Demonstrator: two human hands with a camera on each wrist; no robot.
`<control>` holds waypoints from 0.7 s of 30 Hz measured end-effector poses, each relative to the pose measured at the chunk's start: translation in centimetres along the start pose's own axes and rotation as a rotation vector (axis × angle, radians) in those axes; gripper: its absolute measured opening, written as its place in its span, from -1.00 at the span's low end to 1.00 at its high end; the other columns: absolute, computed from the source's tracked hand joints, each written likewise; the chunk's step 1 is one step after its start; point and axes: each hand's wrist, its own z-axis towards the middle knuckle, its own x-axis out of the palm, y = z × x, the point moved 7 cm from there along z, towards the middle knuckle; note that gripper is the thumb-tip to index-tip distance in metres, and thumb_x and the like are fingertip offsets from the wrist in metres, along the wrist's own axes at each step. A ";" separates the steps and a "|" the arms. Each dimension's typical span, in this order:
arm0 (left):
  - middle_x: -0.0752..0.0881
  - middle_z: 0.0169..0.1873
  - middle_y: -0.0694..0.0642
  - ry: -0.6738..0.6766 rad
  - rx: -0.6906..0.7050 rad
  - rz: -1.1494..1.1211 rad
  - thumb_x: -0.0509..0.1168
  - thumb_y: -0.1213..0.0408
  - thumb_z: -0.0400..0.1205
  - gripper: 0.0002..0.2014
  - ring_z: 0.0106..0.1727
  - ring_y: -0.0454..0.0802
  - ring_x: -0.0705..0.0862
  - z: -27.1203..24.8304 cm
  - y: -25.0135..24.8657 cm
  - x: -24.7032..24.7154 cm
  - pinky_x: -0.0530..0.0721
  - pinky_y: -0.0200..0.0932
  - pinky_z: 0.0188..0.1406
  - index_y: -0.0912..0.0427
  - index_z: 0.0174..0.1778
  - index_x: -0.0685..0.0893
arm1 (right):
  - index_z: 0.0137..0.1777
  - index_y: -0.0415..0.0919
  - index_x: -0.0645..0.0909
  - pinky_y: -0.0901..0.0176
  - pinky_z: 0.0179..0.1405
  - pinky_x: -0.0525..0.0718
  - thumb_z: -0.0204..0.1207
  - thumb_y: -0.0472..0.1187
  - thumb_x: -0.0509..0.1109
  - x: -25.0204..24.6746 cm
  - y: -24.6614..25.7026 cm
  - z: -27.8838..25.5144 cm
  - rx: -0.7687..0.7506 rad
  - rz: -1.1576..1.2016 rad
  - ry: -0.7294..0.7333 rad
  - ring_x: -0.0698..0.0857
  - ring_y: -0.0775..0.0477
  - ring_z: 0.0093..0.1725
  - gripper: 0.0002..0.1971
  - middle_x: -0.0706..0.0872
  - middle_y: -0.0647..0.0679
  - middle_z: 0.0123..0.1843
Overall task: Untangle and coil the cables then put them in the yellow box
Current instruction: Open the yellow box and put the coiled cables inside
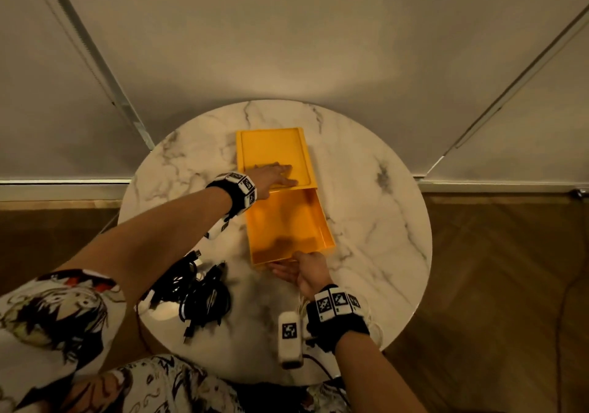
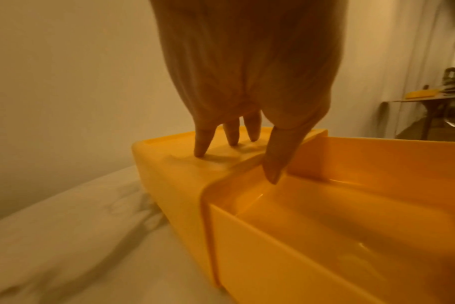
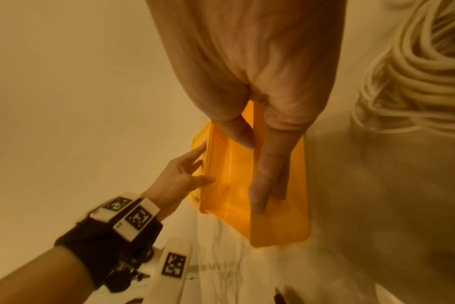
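The yellow box [image 1: 271, 151], smooth glossy plastic with rounded corners, sits mid-bench on the round marbled bench [image 1: 366, 189]. The left hand [image 1: 274, 175] presses its sleeve flat with straight fingers; the right hand [image 1: 307, 272] pinches the drawer [image 1: 318, 218] front. Best to pull straight, holding the sleeve steady. Tangled black cables [image 1: 200, 294] lie near the person's side.

There is one yellow box [image 1: 274, 154], one pile of black cables [image 1: 197, 294], one round counter [image 1: 366, 189], and two hands.
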 end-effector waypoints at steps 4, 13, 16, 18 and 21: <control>0.16 0.67 0.19 -0.078 0.031 -0.155 0.37 0.43 0.58 -0.18 0.56 0.19 0.37 -2.1 -0.6 -1.2 0.46 0.12 0.45 -0.04 0.69 0.11 | 0.34 -0.29 0.42 0.02 -0.46 0.76 0.66 -0.16 0.29 -1.2 1.0 -1.9 0.100 -0.441 0.085 0.81 -0.33 -0.34 -0.67 0.75 -0.45 -0.20; 0.74 0.04 0.03 -0.648 -0.413 -0.858 0.38 0.42 0.58 -0.68 -0.11 -0.14 0.68 -21.1 6.0 3.9 0.61 -0.20 -0.05 0.07 0.24 0.65 | 0.43 -0.16 0.35 -0.09 -0.28 0.73 0.51 -0.32 0.34 -1.7 5.1 -3.4 -0.545 -1.160 -0.054 0.75 -0.13 -0.38 -0.52 0.76 -0.15 -0.36; 0.66 0.10 0.00 -0.563 -0.684 -0.834 0.40 0.25 0.61 -0.68 0.06 -0.04 0.63 -25.9 7.6 10.5 0.60 -0.10 0.09 0.13 0.28 0.63 | 0.59 -0.28 0.26 -0.01 -0.30 0.71 0.59 -0.31 0.29 -1.2 2.7 -2.5 -0.442 -1.278 0.068 0.75 -0.17 -0.26 -0.43 0.76 -0.23 -0.20; 0.64 0.10 0.03 -0.428 -0.764 -0.907 0.40 0.13 0.61 -0.66 0.13 0.04 0.64 -27.0 7.3 14.9 0.60 -0.08 0.09 0.16 0.26 0.62 | 0.50 -0.35 0.37 -0.09 -0.19 0.72 0.60 -0.30 0.28 -0.6 2.3 -2.5 -0.468 -1.389 0.123 0.75 -0.19 -0.20 -0.53 0.76 -0.26 -0.15; 0.71 0.03 0.13 -0.416 -0.838 -1.073 0.43 0.14 0.59 -0.69 0.08 0.10 0.70 -27.6 6.4 18.3 0.65 -0.12 0.01 0.15 0.20 0.66 | 0.05 -0.28 0.52 -0.16 -0.16 0.71 0.58 -0.26 0.25 0.6 2.0 -3.4 -0.453 -1.409 0.196 0.74 -0.15 -0.22 -0.88 0.75 -0.23 -0.17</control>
